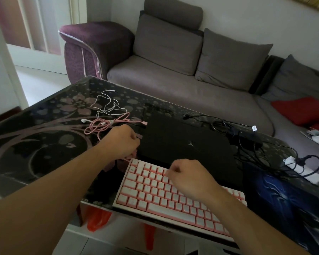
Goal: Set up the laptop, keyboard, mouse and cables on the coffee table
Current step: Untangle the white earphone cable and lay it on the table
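Head view shows a closed black laptop (188, 144) lying flat on the glass counter (35, 137), with a pink-and-white keyboard (155, 196) just in front. Left hand (122, 140) is curled at the laptop's left edge, near the pink cable (107, 124); whether it grips anything I cannot tell. Right hand (188, 177) hangs over the keyboard, fingers curled, holding nothing visible.

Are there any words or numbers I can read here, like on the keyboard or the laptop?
No text here is readable.
Keyboard: the pink keys are too blurred to show any letters.
Laptop: the closed lid has only a small pale star-shaped mark, no words.
White tag on the black cable: too small to read.
Mouse pad: a blue pattern, no letters visible.
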### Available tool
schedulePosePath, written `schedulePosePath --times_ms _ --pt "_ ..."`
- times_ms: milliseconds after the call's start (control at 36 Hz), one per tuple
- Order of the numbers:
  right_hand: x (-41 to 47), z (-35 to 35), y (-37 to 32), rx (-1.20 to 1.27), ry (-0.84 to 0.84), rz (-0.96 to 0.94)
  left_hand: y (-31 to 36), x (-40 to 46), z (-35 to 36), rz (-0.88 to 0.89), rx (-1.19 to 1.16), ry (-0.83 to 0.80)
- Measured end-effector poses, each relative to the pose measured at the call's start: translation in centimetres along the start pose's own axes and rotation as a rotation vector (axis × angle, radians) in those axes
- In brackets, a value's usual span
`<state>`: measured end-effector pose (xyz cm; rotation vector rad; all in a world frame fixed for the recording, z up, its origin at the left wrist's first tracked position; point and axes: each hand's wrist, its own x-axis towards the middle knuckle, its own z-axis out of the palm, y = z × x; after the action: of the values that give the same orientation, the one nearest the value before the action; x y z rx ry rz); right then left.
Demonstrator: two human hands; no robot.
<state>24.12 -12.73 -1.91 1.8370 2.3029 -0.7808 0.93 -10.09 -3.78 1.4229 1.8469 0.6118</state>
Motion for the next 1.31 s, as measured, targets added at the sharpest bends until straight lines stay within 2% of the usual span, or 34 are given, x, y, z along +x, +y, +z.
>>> schedulePosePath --times_ms 56,167,222,472,556,639,695,750,806,917,1056,1167,1306 --pt "0.3 -0.6 -0.3 0.008 0.012 0.006 -0.3 0.1 -0.1 -0.001 -0.002 0.007" --pt "1.3 -1.7 -1.6 -0.004 0.184 -0.022 -0.6 0.8 -0.7 0.032 0.032 0.096" --pt "2.4 -2.0 -2.8 0.044 0.209 -0.042 -1.0 1.4 -1.4 0.039 0.047 0.152" --pt "8.7 -2.4 -7.6 0.190 0.264 -0.142 -3.2 8.0 -5.6 0.097 0.084 0.649" --pt "10.6 -2.3 -8.6 0.233 0.269 -0.183 -4.6 11.2 -6.7 0.077 0.247 0.651" --pt "12.0 -1.7 -9.0 0.280 0.257 -0.200 -5.5 12.9 -6.1 -0.028 0.404 0.527" --pt "12.7 -1.2 -8.8 0.303 0.250 -0.201 -5.6 13.7 -5.7 -0.031 0.394 0.543" --pt "13.0 -1.0 -8.5 0.314 0.247 -0.201 -5.4 14.1 -6.0 -0.007 0.336 0.627" --pt "13.0 -1.1 -8.1 0.330 0.253 -0.197 -4.6 14.1 -6.7 0.048 0.134 0.662" --pt "12.7 -2.2 -7.6 0.401 0.281 -0.183 -0.9 11.9 -8.1 0.152 -0.332 0.591" --pt "10.8 -4.4 -7.6 0.527 0.371 -0.301 4.5 8.4 -8.3 0.264 -0.794 0.284" --pt "8.0 -7.0 -7.4 0.647 0.388 -0.428 8.6 5.3 -6.8 0.325 -0.869 0.056" --pt "4.7 -9.5 -5.9 0.781 0.336 -0.414 11.0 2.0 -4.8 0.364 -0.897 -0.032"
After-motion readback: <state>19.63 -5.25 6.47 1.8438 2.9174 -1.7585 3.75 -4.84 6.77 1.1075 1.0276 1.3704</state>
